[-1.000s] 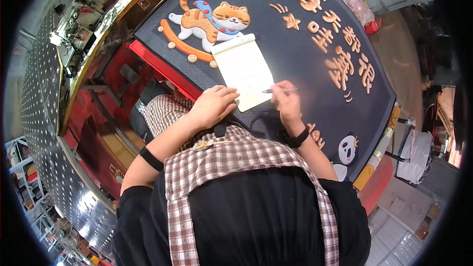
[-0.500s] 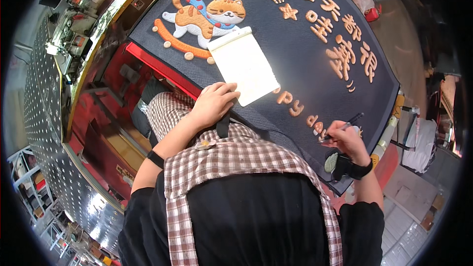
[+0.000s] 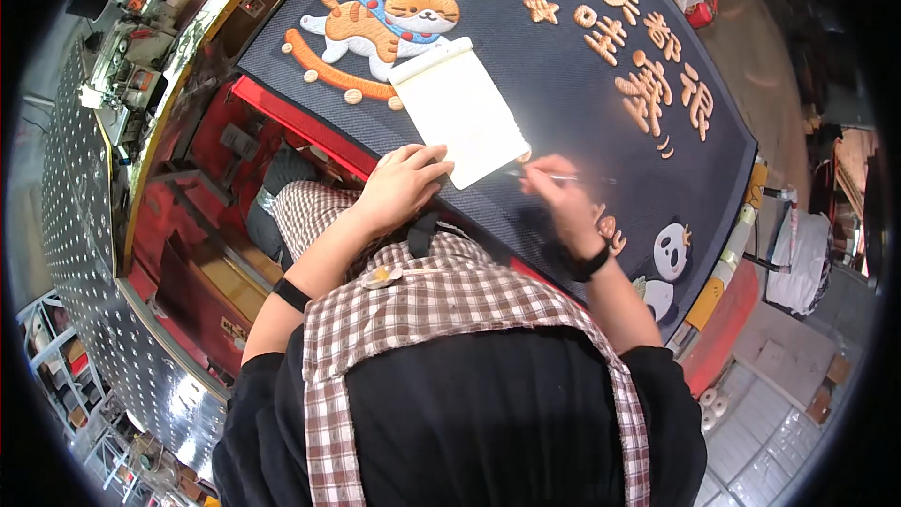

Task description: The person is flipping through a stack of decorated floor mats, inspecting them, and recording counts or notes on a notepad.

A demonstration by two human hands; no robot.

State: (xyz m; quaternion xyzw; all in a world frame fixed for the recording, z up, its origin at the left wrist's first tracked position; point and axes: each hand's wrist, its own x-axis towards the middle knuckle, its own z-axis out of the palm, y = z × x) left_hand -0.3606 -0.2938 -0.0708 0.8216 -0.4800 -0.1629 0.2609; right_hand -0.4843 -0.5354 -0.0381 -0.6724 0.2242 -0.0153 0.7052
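Observation:
A white notepad (image 3: 460,117) with its pages folded over at the top lies tilted on a dark embroidered mat (image 3: 554,94). My left hand (image 3: 404,186) lies open at the notepad's lower left edge, fingertips on it. At the notepad's lower right corner, my right hand (image 3: 568,207) is closed around a pen (image 3: 580,177), slightly smeared by motion. The pen's tip end points toward the notepad; whether it touches the page I cannot tell. My right hand and forearm cover part of the raised lettering along the mat's near side.
The mat carries an orange cat figure (image 3: 385,23), a panda figure (image 3: 670,252) and raised orange characters (image 3: 643,89). A red edge (image 3: 300,127) runs beneath its near left side. Left stands a bench with equipment (image 3: 141,47); rolls (image 3: 723,282) stand at the right.
My right hand has moved left with the pen, from the mat's lower right to the notepad's corner, uncovering the panda. My left hand stays on the notepad. The whole view has shifted slightly.

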